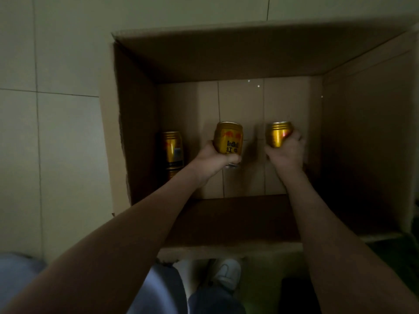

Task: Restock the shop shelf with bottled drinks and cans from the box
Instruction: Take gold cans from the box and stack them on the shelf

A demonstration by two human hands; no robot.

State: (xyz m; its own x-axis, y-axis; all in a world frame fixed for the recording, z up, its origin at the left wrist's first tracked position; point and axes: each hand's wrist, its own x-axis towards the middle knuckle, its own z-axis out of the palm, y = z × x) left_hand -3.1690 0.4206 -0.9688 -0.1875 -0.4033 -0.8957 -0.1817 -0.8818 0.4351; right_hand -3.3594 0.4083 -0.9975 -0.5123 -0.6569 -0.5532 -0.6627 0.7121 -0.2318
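A: Sitting beside pale floor tiles (pixel 56 143), in the cardboard box's (pixel 136 132) left corner: a spare gold can (pixel 172 148).
B: Curling fingers of the left hand (pixel 212 159) tightly round a Red Bull can (pixel 229 141), inside the box.
A: Wrapping fingers of the right hand (pixel 288 152) round a third can (pixel 277 134), its label showing nothing readable.

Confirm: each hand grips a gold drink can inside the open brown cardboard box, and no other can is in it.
No. In the head view the left hand grips one gold drink can, the right hand a second gold can, yet a third gold can sits by the brown cardboard box's left wall.
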